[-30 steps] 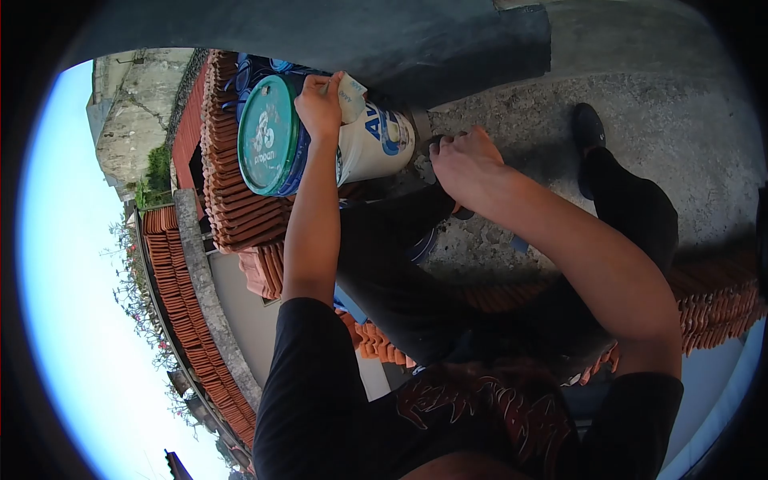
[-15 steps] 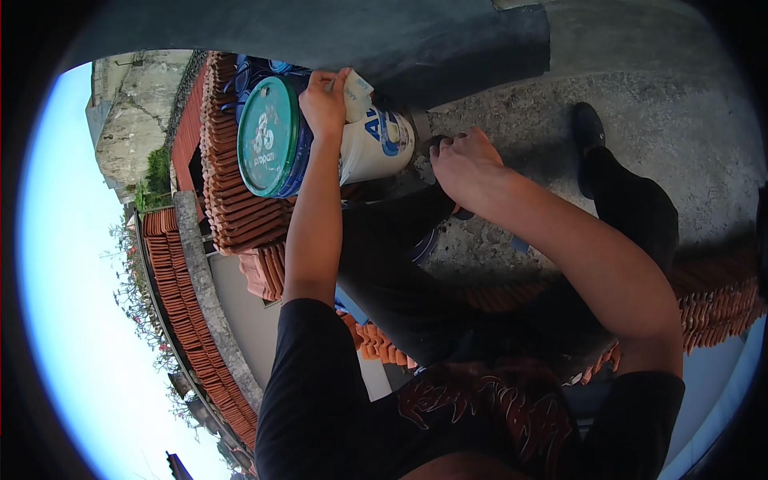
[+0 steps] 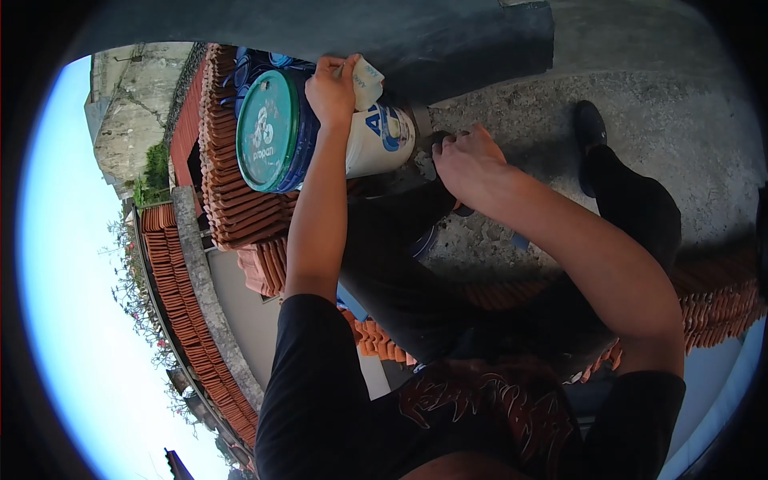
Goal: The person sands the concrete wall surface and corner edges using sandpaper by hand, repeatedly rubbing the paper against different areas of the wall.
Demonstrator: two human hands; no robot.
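Observation:
My left hand [image 3: 330, 94] pinches a small folded sheet of sandpaper [image 3: 368, 85], its pale printed backing facing me, close to the dark grey wall [image 3: 480, 52]. Behind that hand and forearm is a white and blue paint bucket [image 3: 384, 144] with a green lid [image 3: 268, 132]; it appears lying sideways because the view is turned. My right hand [image 3: 470, 164] is closed, its fingers curled near a dark shape by my bent leg [image 3: 400, 240]. What those fingers hold, if anything, is hidden.
Rough concrete floor [image 3: 512, 120] lies under my shoe [image 3: 590, 128]. Stacked clay roof tiles [image 3: 236, 168] stand beyond the bucket, with more tiles [image 3: 720, 312] at the right. Blue items [image 3: 250, 76] sit behind the lid. Neighbouring roofs and sky fill the left side.
My left hand has moved slightly up and to the right in the view with the sandpaper, which has tilted. My right hand has barely shifted.

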